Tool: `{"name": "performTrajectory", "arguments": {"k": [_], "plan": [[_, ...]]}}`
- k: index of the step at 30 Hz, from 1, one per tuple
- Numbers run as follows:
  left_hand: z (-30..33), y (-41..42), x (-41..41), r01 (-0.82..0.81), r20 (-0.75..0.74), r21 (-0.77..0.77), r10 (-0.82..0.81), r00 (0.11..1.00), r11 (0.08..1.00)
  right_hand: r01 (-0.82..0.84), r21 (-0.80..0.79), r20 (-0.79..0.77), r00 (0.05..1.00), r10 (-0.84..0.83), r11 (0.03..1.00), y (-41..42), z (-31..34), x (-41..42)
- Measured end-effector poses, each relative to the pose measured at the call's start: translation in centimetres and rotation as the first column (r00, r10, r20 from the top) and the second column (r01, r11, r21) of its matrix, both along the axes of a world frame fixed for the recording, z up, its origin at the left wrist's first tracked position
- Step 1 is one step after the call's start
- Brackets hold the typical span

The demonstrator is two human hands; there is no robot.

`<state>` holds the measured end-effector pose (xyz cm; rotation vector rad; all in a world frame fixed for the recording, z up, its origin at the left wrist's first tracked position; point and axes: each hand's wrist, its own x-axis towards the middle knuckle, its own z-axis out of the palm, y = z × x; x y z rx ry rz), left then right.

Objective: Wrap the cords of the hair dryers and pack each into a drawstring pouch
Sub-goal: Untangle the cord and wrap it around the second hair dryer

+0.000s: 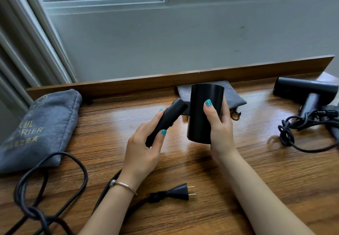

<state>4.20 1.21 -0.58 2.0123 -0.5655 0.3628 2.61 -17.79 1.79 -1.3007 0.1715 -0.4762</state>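
I hold a black hair dryer (199, 113) above the middle of the wooden table. My left hand (145, 148) grips its handle, which slants down to the left. My right hand (219, 122) clasps the barrel, which stands upright. Its black cord (55, 189) runs loose across the table at the lower left, and its plug (176, 191) lies flat below my left wrist. A flat grey drawstring pouch (233, 95) lies behind the barrel against the back ledge. A second black hair dryer (308, 91) with a tangled cord (293, 126) rests at the right.
A filled grey pouch (42, 128) with gold lettering lies at the left of the table (183, 170). A raised wooden ledge (128, 86) runs along the back, with a wall and window frame behind it. A curtain hangs at the far left.
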Motion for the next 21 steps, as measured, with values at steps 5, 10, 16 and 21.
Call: {"name": "performTrajectory", "arguments": {"k": [5,10,16,21], "plan": [[0.2,-0.2,-0.3,-0.019,0.003,-0.014,0.019,1.0,1.0,0.015,0.014,0.008,1.0,-0.015,1.0,0.2,-0.1,-0.1],[0.3,-1.7,-1.0,-0.043,-0.014,-0.07,0.042,0.999,0.997,0.018,0.083,0.041,0.999,-0.021,0.996,1.6,-0.3,-0.2],[0.3,-2.8,-1.8,-0.022,-0.061,-0.122,0.015,0.998,0.992,-0.016,0.125,0.067,0.998,0.008,0.992,2.8,-0.4,-0.5],[0.1,-2.7,-1.7,0.004,-0.097,-0.113,-0.015,0.995,0.994,-0.021,0.113,0.073,0.997,0.013,0.993,2.7,-0.5,-0.4]]}}
